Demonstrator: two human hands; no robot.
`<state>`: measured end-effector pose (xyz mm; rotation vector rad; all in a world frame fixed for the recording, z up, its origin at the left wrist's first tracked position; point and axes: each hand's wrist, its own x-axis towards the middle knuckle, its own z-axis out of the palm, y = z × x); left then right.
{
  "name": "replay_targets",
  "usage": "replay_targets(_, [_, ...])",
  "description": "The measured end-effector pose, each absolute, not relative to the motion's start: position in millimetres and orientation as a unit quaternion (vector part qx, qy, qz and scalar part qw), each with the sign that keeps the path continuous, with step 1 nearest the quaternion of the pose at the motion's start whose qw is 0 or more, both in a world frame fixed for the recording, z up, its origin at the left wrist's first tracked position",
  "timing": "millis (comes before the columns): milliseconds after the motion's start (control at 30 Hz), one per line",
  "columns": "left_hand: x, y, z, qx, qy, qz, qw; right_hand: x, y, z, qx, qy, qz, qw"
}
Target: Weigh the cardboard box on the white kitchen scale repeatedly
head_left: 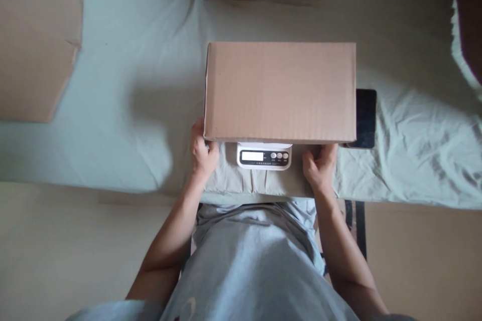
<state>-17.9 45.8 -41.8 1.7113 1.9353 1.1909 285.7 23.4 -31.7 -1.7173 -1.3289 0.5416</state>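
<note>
So the plain cardboard box [280,91] is held up over, or rested on, the digital kitchen scale [264,156] (contact's hidden), whose display pokes out at the box's 6 o'clock. The left hand [205,153] is placed at its 8 and the right hand [320,165] at its 5, but fingertips are covered, so whether either grip is clamped can't be told. A black smartphone [366,119] is parked around 3 on the cloth-covered bench [414,155].
</note>
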Motion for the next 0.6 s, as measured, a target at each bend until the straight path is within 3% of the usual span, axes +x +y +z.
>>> replay_targets(100, [-18.8, 43.2, -37.7, 0.569, 0.657, 0.462, 0.175, 286.8, 23.3, -33.2, -0.673, -0.532, 0.243, 0.454])
replay_targets(233, [-15.2, 31.7, -15.4, 0.539, 0.617, 0.555, 0.144, 287.0, 20.5, -25.7, -0.602, -0.501, 0.308, 0.539])
replay_targets(333, [-5.9, 21.0, 8.8, 0.533, 0.594, 0.574, 0.184, 284.1, 17.0, -9.9, -0.567, -0.482, 0.323, 0.584])
replay_targets(500, [18.2, 18.9, 38.5, 0.525, 0.563, 0.551, 0.323, 269.9, 18.8, 19.4, -0.541, -0.51, 0.345, 0.573])
replay_targets(600, [28.9, 31.3, 49.4, 0.538, 0.536, 0.554, 0.34, 261.0, 29.2, 35.1, -0.52, -0.529, 0.368, 0.56])
